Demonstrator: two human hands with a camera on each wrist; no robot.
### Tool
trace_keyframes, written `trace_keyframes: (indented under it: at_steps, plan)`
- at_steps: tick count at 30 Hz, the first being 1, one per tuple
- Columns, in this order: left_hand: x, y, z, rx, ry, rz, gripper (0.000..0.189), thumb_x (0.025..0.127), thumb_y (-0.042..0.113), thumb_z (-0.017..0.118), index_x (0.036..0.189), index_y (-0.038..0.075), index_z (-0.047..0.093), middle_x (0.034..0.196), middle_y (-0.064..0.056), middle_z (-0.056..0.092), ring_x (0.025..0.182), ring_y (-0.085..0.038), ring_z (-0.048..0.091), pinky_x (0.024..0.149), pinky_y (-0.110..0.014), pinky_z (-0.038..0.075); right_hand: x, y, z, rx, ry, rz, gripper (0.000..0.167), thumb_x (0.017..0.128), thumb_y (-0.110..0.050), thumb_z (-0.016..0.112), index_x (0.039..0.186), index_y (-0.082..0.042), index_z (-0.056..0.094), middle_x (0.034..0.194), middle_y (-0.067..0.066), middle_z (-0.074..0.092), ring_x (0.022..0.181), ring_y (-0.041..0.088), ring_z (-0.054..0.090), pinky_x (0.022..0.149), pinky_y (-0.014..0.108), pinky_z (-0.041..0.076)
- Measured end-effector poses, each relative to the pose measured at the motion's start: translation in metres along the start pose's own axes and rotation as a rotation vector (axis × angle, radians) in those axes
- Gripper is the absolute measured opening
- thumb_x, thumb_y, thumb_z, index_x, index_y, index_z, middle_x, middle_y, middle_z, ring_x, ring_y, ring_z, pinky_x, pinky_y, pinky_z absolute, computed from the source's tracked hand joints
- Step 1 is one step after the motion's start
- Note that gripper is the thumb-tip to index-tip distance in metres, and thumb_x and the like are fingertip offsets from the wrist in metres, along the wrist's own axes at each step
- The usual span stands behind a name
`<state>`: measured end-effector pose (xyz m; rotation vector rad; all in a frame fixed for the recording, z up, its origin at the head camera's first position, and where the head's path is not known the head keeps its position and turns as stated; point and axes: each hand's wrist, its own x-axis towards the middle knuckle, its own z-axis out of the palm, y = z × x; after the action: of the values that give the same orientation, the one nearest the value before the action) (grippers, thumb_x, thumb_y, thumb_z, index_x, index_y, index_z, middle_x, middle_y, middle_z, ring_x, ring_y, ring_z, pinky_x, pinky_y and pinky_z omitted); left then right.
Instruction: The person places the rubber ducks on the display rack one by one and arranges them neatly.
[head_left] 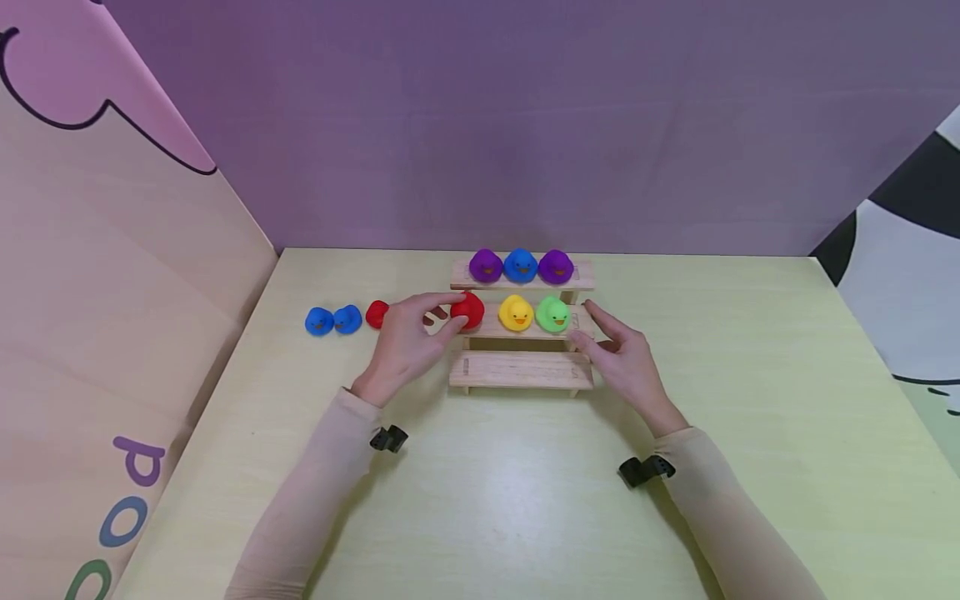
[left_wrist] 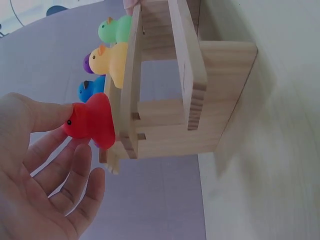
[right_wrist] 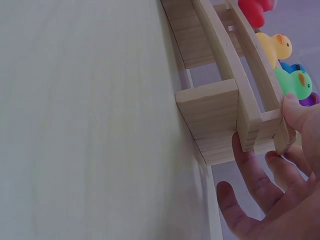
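My left hand (head_left: 401, 346) pinches a red rubber duck (head_left: 469, 310) between thumb and fingers, over the left end of the middle step of a three-step wooden shelf (head_left: 521, 369). In the left wrist view the base of this red duck (left_wrist: 97, 120) is right at the plank. To its right on that step sit a yellow duck (head_left: 516, 313) and a light green duck (head_left: 553, 315). At the step's right end my right hand (head_left: 628, 360) grips the shelf. The right wrist view shows its thumb on the plank beside the green duck (right_wrist: 294, 82), fingertips at the plank ends.
On the top step stand a blue duck (head_left: 521, 266) and two purple ducks, one on each side of it. Left of the shelf, two blue ducks (head_left: 347, 319) and another red duck (head_left: 377, 314), partly behind my left hand, lie on the table. A purple backdrop (head_left: 525, 125) rises behind.
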<state>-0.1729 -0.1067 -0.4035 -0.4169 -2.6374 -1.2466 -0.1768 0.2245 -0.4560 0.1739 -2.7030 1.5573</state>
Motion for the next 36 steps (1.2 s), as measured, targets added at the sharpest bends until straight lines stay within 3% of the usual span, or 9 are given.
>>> trace_keyframes:
  at_steps: [5,12,16,23,32,36]
  plan:
    - [0.005,0.0,0.008,0.009,-0.033,-0.002,0.038,0.099,0.022,0.078,0.136,0.017,0.074,0.121,-0.004,0.079,0.099,-0.021,0.069,0.085,-0.035,0.057,0.0,0.0,0.001,0.003,0.001,-0.005,0.068,0.105,-0.042,0.068,0.164,-0.017,0.044,0.168,0.014,0.043,0.107,0.037,0.075,0.077,0.013,0.056]
    - [0.01,0.005,0.017,0.012,-0.063,0.022,0.034,0.101,0.022,0.075,0.135,0.017,0.075,0.101,-0.003,0.074,0.083,-0.02,0.061,0.064,-0.028,0.046,0.001,0.001,0.0,0.01,-0.003,-0.002,0.07,0.105,-0.043,0.068,0.164,-0.016,0.043,0.168,0.014,0.042,0.108,0.041,0.074,0.075,0.014,0.056]
    - [0.011,0.008,0.021,0.007,-0.071,0.005,0.033,0.101,0.024,0.075,0.134,0.019,0.075,0.099,-0.001,0.073,0.082,-0.02,0.059,0.067,-0.027,0.046,0.0,0.001,0.0,0.007,-0.003,-0.001,0.07,0.105,-0.044,0.068,0.164,-0.015,0.043,0.168,0.014,0.042,0.109,0.042,0.074,0.076,0.013,0.056]
    - [0.011,0.011,0.023,0.015,-0.066,-0.015,0.035,0.101,0.026,0.075,0.135,0.021,0.075,0.11,-0.001,0.077,0.087,-0.019,0.062,0.074,-0.028,0.052,-0.001,0.0,-0.001,0.012,0.001,-0.002,0.069,0.104,-0.043,0.069,0.164,-0.017,0.044,0.168,0.014,0.043,0.109,0.041,0.074,0.077,0.012,0.055]
    - [0.009,0.011,0.023,-0.004,-0.062,0.002,0.034,0.1,0.024,0.076,0.134,0.019,0.075,0.105,-0.002,0.075,0.085,-0.02,0.061,0.072,-0.029,0.05,-0.002,0.001,-0.001,0.003,0.005,-0.017,0.069,0.105,-0.04,0.069,0.163,-0.015,0.044,0.167,0.015,0.043,0.109,0.043,0.074,0.078,0.01,0.055]
    - [0.01,0.01,0.024,-0.012,-0.057,0.013,0.034,0.1,0.024,0.077,0.134,0.019,0.075,0.108,-0.002,0.076,0.085,-0.019,0.062,0.073,-0.028,0.051,-0.002,0.001,-0.003,-0.001,0.007,-0.018,0.069,0.105,-0.04,0.069,0.163,-0.014,0.044,0.167,0.015,0.044,0.104,0.033,0.077,0.077,0.011,0.055]
